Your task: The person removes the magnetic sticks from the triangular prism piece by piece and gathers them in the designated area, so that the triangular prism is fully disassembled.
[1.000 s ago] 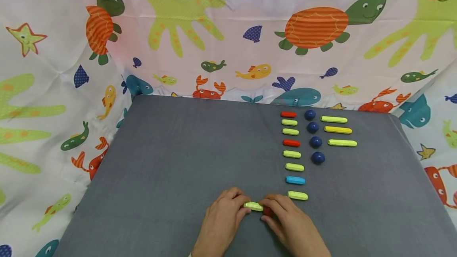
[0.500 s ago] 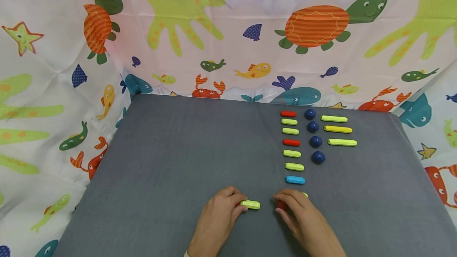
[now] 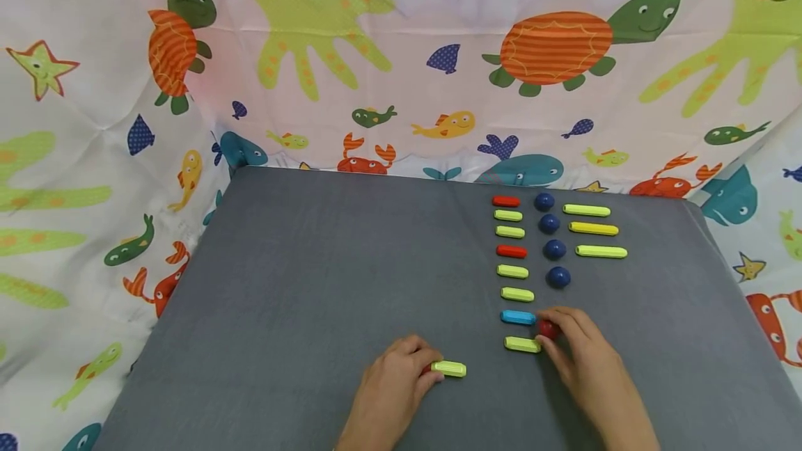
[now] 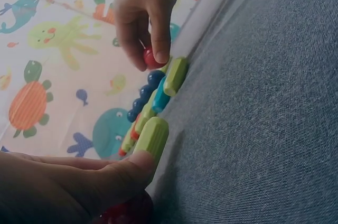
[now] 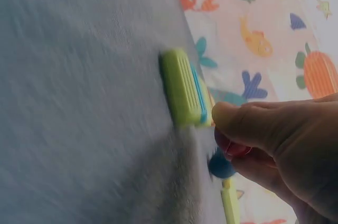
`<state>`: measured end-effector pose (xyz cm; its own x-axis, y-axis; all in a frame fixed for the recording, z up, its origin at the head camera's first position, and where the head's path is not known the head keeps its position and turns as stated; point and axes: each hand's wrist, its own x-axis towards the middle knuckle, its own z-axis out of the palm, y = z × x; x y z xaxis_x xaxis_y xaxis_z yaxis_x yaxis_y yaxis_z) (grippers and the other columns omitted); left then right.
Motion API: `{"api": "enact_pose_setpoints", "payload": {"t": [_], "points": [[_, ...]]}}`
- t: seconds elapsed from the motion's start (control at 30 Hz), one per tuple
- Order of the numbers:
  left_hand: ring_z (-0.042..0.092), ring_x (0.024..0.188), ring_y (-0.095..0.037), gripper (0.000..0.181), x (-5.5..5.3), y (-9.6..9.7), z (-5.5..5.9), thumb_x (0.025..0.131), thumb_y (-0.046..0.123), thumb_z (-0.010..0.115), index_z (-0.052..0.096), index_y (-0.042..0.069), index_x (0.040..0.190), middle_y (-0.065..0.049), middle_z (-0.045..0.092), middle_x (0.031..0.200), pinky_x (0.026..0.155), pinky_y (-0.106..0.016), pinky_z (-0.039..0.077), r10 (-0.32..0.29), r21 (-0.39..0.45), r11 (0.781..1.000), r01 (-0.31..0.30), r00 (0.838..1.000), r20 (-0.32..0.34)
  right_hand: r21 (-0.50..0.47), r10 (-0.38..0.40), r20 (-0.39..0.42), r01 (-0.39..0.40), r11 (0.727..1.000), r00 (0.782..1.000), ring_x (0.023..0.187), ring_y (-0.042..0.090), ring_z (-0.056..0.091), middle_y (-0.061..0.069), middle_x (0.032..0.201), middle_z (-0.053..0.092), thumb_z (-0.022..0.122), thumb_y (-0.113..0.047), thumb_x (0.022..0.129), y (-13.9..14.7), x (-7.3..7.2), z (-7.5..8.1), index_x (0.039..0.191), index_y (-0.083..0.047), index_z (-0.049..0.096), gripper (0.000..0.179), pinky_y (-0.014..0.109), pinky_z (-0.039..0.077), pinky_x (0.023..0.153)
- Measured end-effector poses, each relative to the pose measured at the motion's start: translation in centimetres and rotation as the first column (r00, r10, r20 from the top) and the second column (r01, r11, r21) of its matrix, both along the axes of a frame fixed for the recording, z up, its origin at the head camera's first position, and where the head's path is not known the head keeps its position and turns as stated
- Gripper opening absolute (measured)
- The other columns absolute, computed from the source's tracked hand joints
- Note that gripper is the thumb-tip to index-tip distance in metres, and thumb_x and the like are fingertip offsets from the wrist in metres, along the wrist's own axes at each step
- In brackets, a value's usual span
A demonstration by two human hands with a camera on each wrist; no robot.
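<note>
Near the front middle of the table, my left hand [image 3: 396,385] pinches a short yellow-green ribbed rod [image 3: 450,369] at its left end. A dark red ball [image 4: 129,208] shows at that end under the fingers, mostly hidden. My right hand [image 3: 589,360] holds a second red ball [image 3: 548,329] between thumb and fingertips. This ball hangs close to the right ends of a short blue rod [image 3: 517,317] and a short yellow-green rod [image 3: 522,344]. In the right wrist view, the thumb covers much of the red ball [image 5: 232,145].
Several short rods, among them a red rod [image 3: 512,251], lie in a column on the grey table [image 3: 313,284]. Beside them runs a column of dark blue balls [image 3: 557,277]. Further right lie three long rods, including a yellow one [image 3: 593,228]. A printed curtain [image 3: 401,54] rises behind.
The right hand has drawn the red ball off the free end of the rod and carried it right, toward the column of short rods. The left hand has stayed near its place, holding the rod.
</note>
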<state>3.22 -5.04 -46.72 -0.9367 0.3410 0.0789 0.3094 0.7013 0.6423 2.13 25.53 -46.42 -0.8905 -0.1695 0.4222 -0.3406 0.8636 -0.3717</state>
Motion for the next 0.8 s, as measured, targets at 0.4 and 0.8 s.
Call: {"api": "enact_pose_setpoints", "payload": {"t": [0.4,0.8], "points": [[0.055,0.083,0.002,0.019,-0.1,0.1,0.0,0.086,0.025,0.088,0.079,0.022,0.103,0.013,0.068,0.099,0.064,-0.023,0.052,-0.022,-0.023,0.999,0.023,0.998,0.05,0.045,-0.091,0.091,0.087,0.995,0.992,0.101,0.034,0.067,0.015,0.117,0.065,0.092,0.005,0.077,2.7,-2.1,-0.7,0.123,-0.002,0.069,0.052,0.057,0.054,0.084],[0.056,0.083,0.003,0.021,-0.3,0.0,-0.2,0.086,0.024,0.089,0.079,0.021,0.104,0.013,0.068,0.1,0.066,-0.022,0.053,-0.029,-0.016,0.999,0.03,0.999,0.028,0.052,-0.107,0.122,0.101,0.993,0.987,0.102,0.036,0.066,0.016,0.118,0.063,0.089,0.004,0.081,3.0,-3.0,-1.0,0.124,-0.001,0.067,0.049,0.059,0.054,0.084]]}}
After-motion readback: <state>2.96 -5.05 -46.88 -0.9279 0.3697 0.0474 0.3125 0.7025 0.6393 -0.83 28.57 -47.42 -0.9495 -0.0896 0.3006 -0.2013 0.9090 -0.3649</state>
